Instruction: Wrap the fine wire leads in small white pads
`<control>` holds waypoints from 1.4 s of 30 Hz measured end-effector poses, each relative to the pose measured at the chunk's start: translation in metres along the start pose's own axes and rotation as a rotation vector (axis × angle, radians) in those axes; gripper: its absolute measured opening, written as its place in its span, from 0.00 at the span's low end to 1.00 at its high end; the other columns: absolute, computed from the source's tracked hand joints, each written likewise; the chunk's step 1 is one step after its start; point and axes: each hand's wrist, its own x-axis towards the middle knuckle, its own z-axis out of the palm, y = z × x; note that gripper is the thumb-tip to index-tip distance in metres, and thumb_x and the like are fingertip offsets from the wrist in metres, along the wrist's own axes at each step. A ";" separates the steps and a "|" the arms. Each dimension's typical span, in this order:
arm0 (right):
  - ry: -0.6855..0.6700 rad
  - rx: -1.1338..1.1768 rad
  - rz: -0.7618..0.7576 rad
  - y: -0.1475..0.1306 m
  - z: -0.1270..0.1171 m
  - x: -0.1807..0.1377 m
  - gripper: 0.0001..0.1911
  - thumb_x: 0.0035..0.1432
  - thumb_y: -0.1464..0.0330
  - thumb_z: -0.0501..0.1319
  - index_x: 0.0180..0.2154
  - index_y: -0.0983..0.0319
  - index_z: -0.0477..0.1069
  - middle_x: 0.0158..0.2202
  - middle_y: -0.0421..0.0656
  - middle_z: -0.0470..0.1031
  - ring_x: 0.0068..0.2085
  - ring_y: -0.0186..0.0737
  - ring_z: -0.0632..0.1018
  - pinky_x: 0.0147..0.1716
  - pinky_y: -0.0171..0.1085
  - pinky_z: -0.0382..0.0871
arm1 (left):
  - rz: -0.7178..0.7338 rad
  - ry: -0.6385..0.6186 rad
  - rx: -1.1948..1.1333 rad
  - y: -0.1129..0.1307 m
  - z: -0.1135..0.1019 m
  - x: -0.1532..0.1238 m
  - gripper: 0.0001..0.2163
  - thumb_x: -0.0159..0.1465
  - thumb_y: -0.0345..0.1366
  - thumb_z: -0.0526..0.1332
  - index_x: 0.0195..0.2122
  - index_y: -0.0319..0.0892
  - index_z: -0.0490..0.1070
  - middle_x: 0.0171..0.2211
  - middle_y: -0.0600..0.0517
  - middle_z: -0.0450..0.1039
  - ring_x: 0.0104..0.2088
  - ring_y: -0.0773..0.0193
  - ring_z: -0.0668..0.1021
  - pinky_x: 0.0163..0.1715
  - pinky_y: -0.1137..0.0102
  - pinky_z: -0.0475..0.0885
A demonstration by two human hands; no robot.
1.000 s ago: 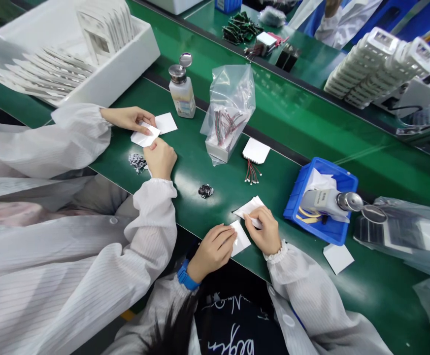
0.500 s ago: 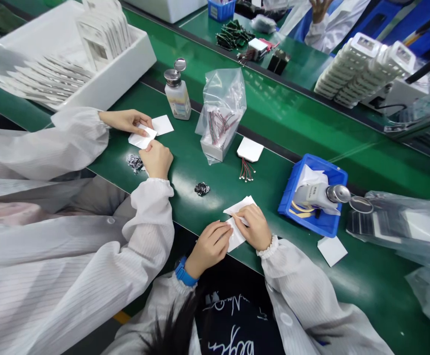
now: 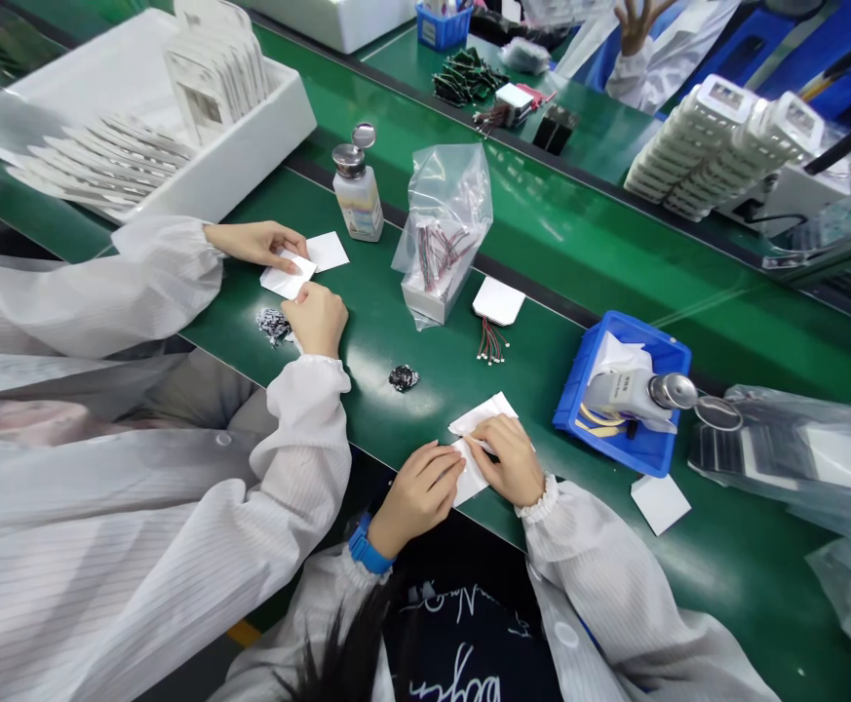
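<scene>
My left hand [image 3: 419,495], with a blue watch [image 3: 367,544] on its wrist, pinches the edge of a white square panel [image 3: 470,478] near the bench's front edge. Close beside it, my right hand [image 3: 507,458] is closed on a folded white cloth or paper [image 3: 484,413], its fingertips pressed against the panel. Both hands partly cover the panel, so its far part is hidden. Just beyond them lies a small crumpled black-and-white clump [image 3: 403,377]. Farther back is a white panel [image 3: 498,300] with red and black connector wires.
To the right stands a blue bin [image 3: 575,385] holding a dispenser bottle [image 3: 622,392], with a white square [image 3: 660,503] beside it. A clear bag of wires [image 3: 444,244] and another bottle [image 3: 359,200] stand behind. At left, a co-worker's hands [image 3: 319,317] hold a white panel.
The whole view has shifted slightly. The white cloth under my right hand shows a little more of its surface. Across the bench, another person's hand has spread its fingers.
</scene>
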 end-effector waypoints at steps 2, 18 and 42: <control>0.000 0.011 -0.002 0.000 0.000 0.001 0.05 0.65 0.70 0.57 0.34 0.59 0.68 0.32 0.42 0.75 0.35 0.40 0.74 0.36 0.41 0.63 | 0.002 0.002 -0.001 0.000 -0.001 0.001 0.15 0.63 0.21 0.57 0.50 0.37 0.72 0.43 0.44 0.78 0.48 0.56 0.78 0.51 0.55 0.77; 0.196 0.057 0.182 -0.013 -0.011 -0.048 0.05 0.62 0.73 0.61 0.34 0.57 0.69 0.29 0.41 0.75 0.32 0.41 0.75 0.33 0.43 0.68 | -0.060 0.083 0.038 0.003 0.004 0.001 0.17 0.61 0.20 0.57 0.50 0.38 0.71 0.40 0.45 0.78 0.44 0.56 0.80 0.46 0.57 0.79; 0.245 0.034 0.166 -0.011 -0.006 -0.036 0.09 0.62 0.74 0.60 0.30 0.59 0.65 0.27 0.40 0.72 0.31 0.39 0.72 0.34 0.41 0.62 | -0.027 0.079 0.023 0.001 0.003 0.001 0.15 0.60 0.19 0.59 0.48 0.36 0.71 0.40 0.44 0.78 0.45 0.54 0.79 0.48 0.56 0.79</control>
